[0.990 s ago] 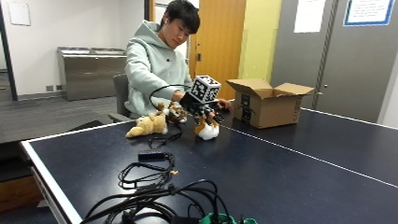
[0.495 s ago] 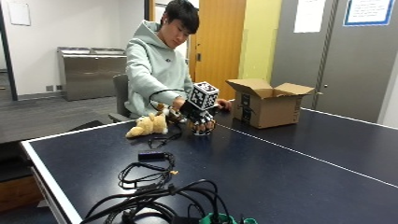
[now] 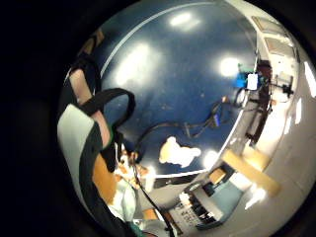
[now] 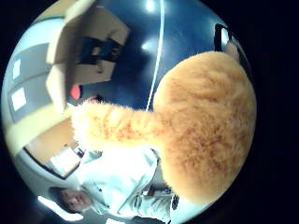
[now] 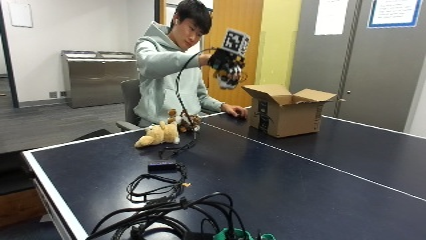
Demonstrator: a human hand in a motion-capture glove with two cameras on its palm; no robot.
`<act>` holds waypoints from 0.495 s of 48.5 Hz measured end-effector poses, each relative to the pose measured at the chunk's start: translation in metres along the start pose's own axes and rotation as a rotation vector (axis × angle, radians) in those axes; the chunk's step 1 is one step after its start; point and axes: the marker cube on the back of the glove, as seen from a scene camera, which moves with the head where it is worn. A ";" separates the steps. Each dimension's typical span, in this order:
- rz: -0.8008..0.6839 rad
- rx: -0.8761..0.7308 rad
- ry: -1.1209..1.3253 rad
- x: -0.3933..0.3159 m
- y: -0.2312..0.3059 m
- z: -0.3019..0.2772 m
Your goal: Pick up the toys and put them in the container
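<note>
A person sits at the far side of a dark blue surface with a white line across it. The gloved right hand is raised well above the surface, up at head height and a little to the near side of the cardboard box. Its grip is curled round a soft toy, of which only a small pale and orange part shows below the fingers in the outside view. In the thumb side palm view that same toy fills much of the picture as orange fur with a long furry limb, so it lies right against the palm.

The cardboard box stands upright on the surface with its flaps folded open, beside the white line; in the thumb side palm view the box shows with its open top and dark inside. The person's bare left hand rests on the surface just beside the box.

A tan plush toy lies on the surface well apart from the box, near the person's edge; the little finger side palm view shows it too, pale against the blue. Touching it on the box side is a smaller brown toy. A black cable hangs from the raised hand down to these toys. More black cables lie coiled on the surface far from the box, toward the near edge.
</note>
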 end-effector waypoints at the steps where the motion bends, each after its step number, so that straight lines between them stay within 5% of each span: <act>1: 0.086 0.030 0.000 -0.009 -0.002 -0.017; 4: 0.210 0.122 -0.038 -0.041 -0.006 -0.069; 9: -0.196 0.258 -0.258 -0.113 -0.003 -0.145; 18: 0.008 0.377 -0.120 -0.157 -0.065 -0.177; 24: -0.029 0.450 -0.220 -0.177 -0.095 -0.173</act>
